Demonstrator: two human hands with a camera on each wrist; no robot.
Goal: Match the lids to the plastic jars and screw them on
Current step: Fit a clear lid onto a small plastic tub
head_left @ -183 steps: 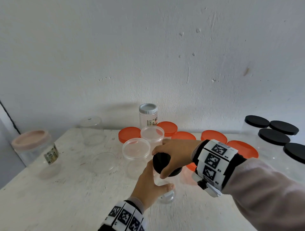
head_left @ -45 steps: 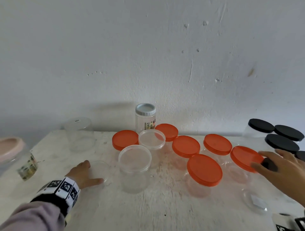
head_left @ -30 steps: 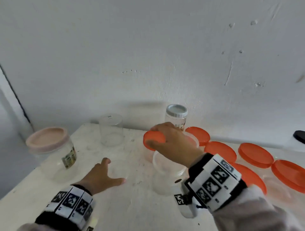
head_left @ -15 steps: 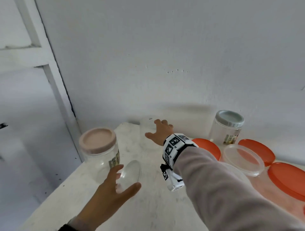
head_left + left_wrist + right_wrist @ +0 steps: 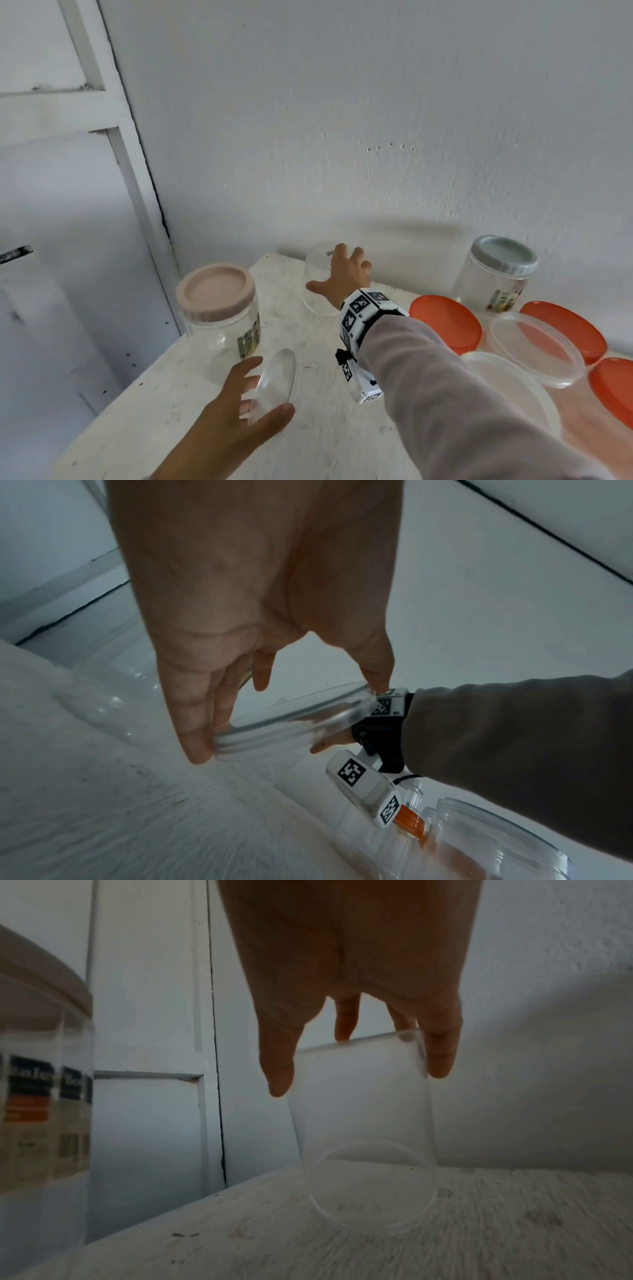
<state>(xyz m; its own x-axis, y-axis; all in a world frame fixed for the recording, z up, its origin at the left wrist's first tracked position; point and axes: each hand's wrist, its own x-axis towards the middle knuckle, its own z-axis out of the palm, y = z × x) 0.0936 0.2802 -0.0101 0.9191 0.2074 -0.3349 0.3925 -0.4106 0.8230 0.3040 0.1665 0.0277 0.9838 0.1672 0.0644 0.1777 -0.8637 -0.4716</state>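
A clear lid (image 5: 279,380) is held tilted above the white table (image 5: 164,411) by my left hand (image 5: 263,394), which pinches its rim between fingers and thumb. The left wrist view shows that lid (image 5: 281,731) in the left hand (image 5: 291,715). A clear lidless jar (image 5: 317,274) stands mouth-down at the table's back, near the wall. My right hand (image 5: 337,274) reaches over it with fingers spread. In the right wrist view the fingertips (image 5: 440,1066) touch the top edge of the jar (image 5: 363,1118), while the thumb hangs apart on its left side.
A pink-lidded jar (image 5: 219,308) stands near the table's left edge, close to the left hand. A grey-lidded jar (image 5: 496,274) is at the back wall. Orange-lidded jars (image 5: 445,322) and clear-lidded containers (image 5: 534,346) crowd the right side.
My right hand left the orange-lidded jars and stretched to the clear jar at the back left. The left hand lifted the clear lid off the table. The head view swung left.
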